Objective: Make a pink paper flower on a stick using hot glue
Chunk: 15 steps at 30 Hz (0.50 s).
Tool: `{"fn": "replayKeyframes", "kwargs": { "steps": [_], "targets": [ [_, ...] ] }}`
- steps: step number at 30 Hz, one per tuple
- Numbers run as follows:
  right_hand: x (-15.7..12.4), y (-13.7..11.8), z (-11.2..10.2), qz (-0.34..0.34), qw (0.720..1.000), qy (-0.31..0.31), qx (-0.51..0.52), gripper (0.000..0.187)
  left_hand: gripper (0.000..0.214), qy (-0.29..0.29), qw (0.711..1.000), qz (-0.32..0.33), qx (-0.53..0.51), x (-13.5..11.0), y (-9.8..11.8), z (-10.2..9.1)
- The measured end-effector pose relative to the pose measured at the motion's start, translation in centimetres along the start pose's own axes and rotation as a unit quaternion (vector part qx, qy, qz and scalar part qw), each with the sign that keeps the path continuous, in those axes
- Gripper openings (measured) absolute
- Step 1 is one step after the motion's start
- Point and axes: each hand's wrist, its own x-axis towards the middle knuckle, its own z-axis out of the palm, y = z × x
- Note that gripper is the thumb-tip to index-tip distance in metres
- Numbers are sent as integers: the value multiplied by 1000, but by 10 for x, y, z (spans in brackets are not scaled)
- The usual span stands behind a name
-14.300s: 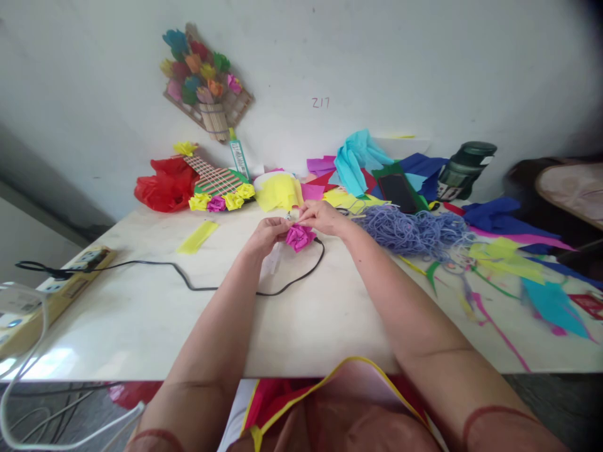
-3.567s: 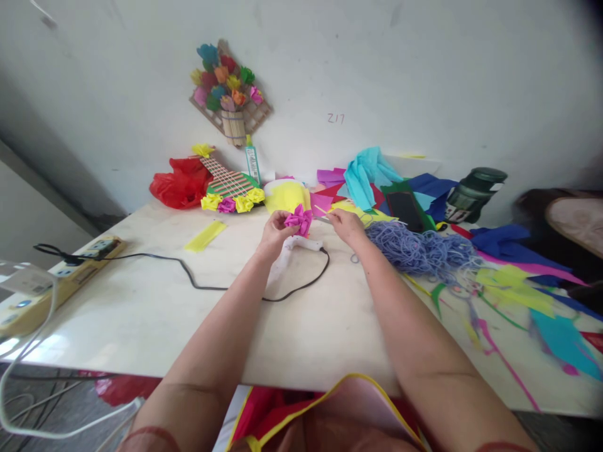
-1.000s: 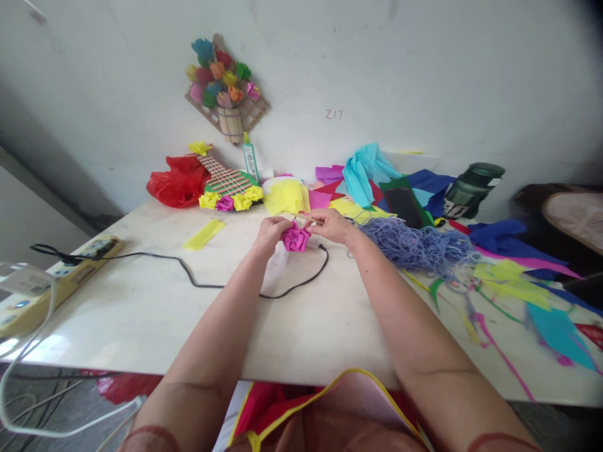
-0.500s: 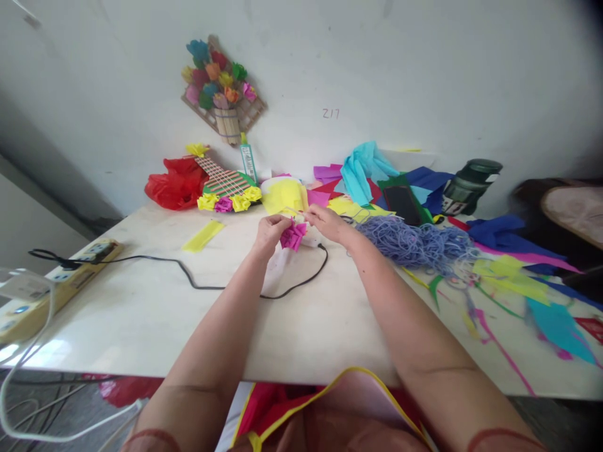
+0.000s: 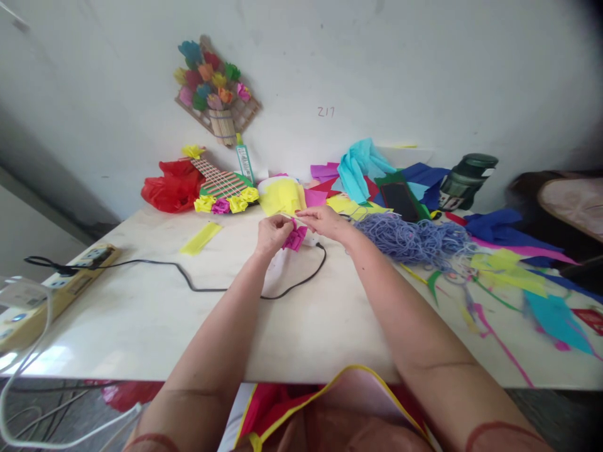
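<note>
My left hand (image 5: 274,235) is closed, its thumb and fingers pinching a magenta crepe-paper flower (image 5: 296,238) above the table. My right hand (image 5: 324,221) comes in from the other side with its fingers stretched out, the tips at the upper edge of the flower. A thin pale strip or stick seems to lie near the fingertips, too small to make out. Beneath the hands sits a white device (image 5: 311,240) on a black cord (image 5: 207,289), mostly hidden. Behind them lies yellow paper (image 5: 281,196).
A striped guitar-shaped craft (image 5: 221,179) with paper flowers stands beside a red plastic bag (image 5: 168,187). To the right are tangled blue-purple yarn (image 5: 414,240), a phone (image 5: 399,201), a dark green bottle (image 5: 467,182) and paper scraps. A power strip (image 5: 70,282) lies at the left edge.
My right hand's fingers, bent in a pinch before, are now straighter and reach a little further left over the flower. The left hand still holds the flower. The view has shifted slightly.
</note>
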Motion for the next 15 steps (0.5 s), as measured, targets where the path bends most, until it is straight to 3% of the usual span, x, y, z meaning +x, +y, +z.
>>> {"fn": "replayKeyframes", "kwargs": {
  "steps": [5, 15],
  "targets": [
    [-1, -1, -2, 8, 999, -16, -28, 37, 17, -16, 1000, 19, 15, -2, 1, -1],
    [1, 7, -3, -16, 1000, -20, 0, 36, 17, -55, 995, -21, -82, -4, 4, -2]
  ]
}}
